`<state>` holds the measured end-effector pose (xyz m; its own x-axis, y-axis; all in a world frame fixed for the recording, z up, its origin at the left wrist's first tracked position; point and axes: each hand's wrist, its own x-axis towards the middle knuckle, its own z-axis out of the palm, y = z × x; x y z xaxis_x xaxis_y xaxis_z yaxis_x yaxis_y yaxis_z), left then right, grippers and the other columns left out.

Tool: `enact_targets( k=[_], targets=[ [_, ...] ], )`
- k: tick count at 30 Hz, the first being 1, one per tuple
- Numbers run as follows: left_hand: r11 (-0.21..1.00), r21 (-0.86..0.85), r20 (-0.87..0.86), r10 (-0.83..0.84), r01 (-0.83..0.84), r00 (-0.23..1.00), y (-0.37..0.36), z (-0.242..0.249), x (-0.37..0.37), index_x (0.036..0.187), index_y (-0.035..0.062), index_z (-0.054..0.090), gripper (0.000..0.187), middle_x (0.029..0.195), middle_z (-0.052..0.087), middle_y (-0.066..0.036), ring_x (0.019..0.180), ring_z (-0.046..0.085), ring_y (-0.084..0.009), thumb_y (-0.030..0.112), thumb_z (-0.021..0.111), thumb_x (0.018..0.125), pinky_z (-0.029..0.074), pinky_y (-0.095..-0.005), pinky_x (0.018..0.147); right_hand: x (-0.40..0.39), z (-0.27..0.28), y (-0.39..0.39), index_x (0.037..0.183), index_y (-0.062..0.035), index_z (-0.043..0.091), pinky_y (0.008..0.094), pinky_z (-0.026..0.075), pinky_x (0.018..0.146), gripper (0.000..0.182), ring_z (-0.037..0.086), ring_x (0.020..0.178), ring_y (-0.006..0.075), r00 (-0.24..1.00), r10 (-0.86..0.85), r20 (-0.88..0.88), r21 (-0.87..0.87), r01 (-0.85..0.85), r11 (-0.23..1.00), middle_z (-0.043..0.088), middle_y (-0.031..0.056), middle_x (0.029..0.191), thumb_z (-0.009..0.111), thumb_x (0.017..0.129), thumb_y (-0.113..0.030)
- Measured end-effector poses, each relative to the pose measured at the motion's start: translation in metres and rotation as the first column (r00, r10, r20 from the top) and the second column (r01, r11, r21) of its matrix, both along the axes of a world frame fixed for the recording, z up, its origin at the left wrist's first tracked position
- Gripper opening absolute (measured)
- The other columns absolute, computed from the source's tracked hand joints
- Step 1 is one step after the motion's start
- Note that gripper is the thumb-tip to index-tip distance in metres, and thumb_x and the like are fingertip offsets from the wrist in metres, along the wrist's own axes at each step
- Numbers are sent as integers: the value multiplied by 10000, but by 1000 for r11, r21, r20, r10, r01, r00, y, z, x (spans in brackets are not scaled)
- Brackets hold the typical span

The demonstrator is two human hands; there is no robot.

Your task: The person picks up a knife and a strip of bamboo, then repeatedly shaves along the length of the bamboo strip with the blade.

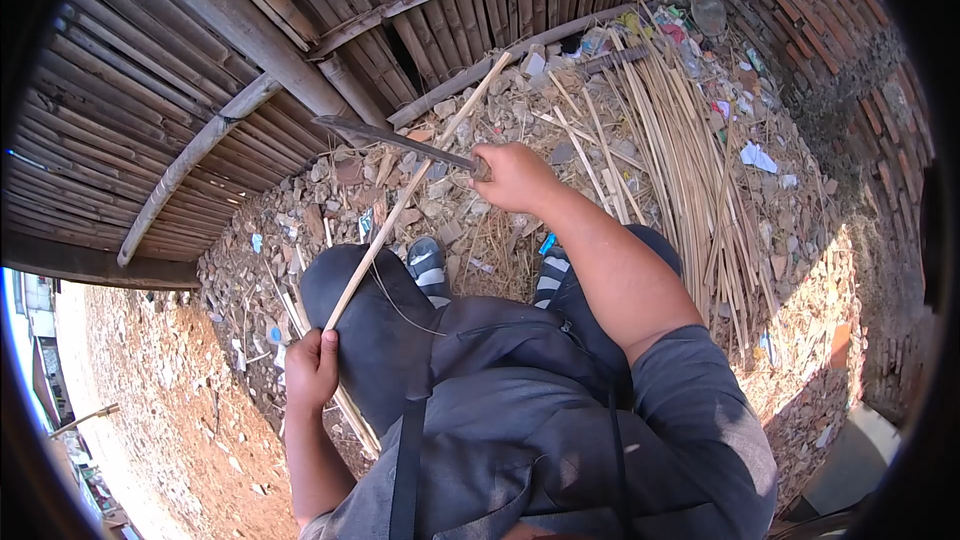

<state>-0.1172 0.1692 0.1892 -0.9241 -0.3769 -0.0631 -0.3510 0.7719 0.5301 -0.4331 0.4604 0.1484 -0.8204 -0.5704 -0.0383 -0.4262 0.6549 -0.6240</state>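
My left hand (312, 370), beside my left knee, is closed around the lower end of a long, pale bamboo strip (385, 234). The strip slants up and away over my thigh. My right hand (515, 178) grips the handle of a machete (375, 132), whose dark blade points left and crosses the strip in its upper half. A thin curled shaving (385, 290) hangs over my left thigh. More strips (355, 420) lie beside my left leg, partly hidden by it.
A large bundle of split bamboo strips (690, 160) lies on the rubble to the right. A bamboo-slat wall (180, 70) rises ahead and left, a brick wall (830, 50) at right. Stones and litter surround my sandalled feet (428, 268).
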Motion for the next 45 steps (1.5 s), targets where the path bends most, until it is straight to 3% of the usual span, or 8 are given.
enact_targets(
  k=[3, 12, 15, 21, 30, 33, 39, 45],
  targets=[
    [1000, 5, -1, -1, 1, 1000, 1, 2, -1, 696, -6, 480, 516, 561, 480, -175, 503, 438, -283, 349, 592, 1054, 378, -419, 520, -1, 3, 5, 1154, -61, 699, 504, 555, 818, 386, 706, 908, 428, 999, 22, -32, -82, -25, 996, 720, 240, 917, 764, 850, -291],
    [1000, -3, -34, -26, 26, 999, -2, -4, 1, 697, -6, 482, 509, 559, 481, -184, 495, 455, -320, 343, 598, 1050, 379, -426, 519, 3, -4, 2, 1116, -85, 701, 518, 545, 772, 352, 697, 858, 427, 991, -44, -129, -94, 32, 995, 711, 211, 846, 766, 836, -289],
    [1000, 2, -29, -15, 15, 999, -4, -6, 2, 698, -7, 483, 508, 560, 483, -187, 495, 456, -324, 340, 598, 1051, 379, -427, 519, 9, 4, -2, 1107, -92, 701, 520, 542, 760, 338, 693, 843, 424, 991, 64, -119, -122, -78, 989, 707, 206, 830, 765, 835, -283],
    [1000, 26, -23, -5, 6, 1000, 1, 1, -1, 695, -8, 482, 511, 563, 490, -191, 496, 455, -323, 339, 596, 1052, 378, -428, 519, 0, 5, 4, 1107, -119, 711, 517, 538, 756, 325, 693, 835, 411, 992, 96, -82, 8, -96, 995, 708, 195, 841, 764, 828, -277],
    [1000, 10, -24, -4, 5, 1000, 0, -2, 1, 691, -7, 479, 521, 545, 475, -174, 485, 438, -292, 348, 588, 1056, 373, -423, 513, 10, -4, -4, 1111, -103, 712, 505, 553, 771, 346, 700, 864, 409, 995, 32, -96, -82, -40, 996, 714, 187, 850, 771, 826, -290],
    [1000, 10, -24, -1, 1, 1000, 1, 0, -1, 689, -5, 476, 523, 545, 473, -170, 485, 436, -288, 350, 589, 1056, 370, -420, 512, 12, 8, -7, 1171, -109, 699, 517, 561, 835, 383, 706, 961, 399, 989, 143, -31, 21, -143, 990, 736, 190, 990, 758, 823, -257],
    [1000, 0, -20, -17, 17, 1000, -2, -4, 0, 691, -4, 472, 523, 553, 474, -165, 495, 433, -269, 350, 591, 1056, 369, -413, 513, 16, 2, -9, 1186, -135, 700, 525, 565, 834, 399, 708, 953, 394, 976, 206, -70, 75, -201, 977, 740, 178, 985, 749, 803, -239],
    [1000, 4, -14, -9, 9, 1000, 0, -1, -2, 695, -10, 492, 508, 555, 487, -170, 492, 451, -272, 335, 599, 1051, 372, -415, 514, 1, 8, 3, 1235, -144, 697, 497, 568, 858, 428, 708, 994, 376, 999, 36, 6, 62, -37, 997, 745, 169, 1004, 754, 831, -274]
  ],
)
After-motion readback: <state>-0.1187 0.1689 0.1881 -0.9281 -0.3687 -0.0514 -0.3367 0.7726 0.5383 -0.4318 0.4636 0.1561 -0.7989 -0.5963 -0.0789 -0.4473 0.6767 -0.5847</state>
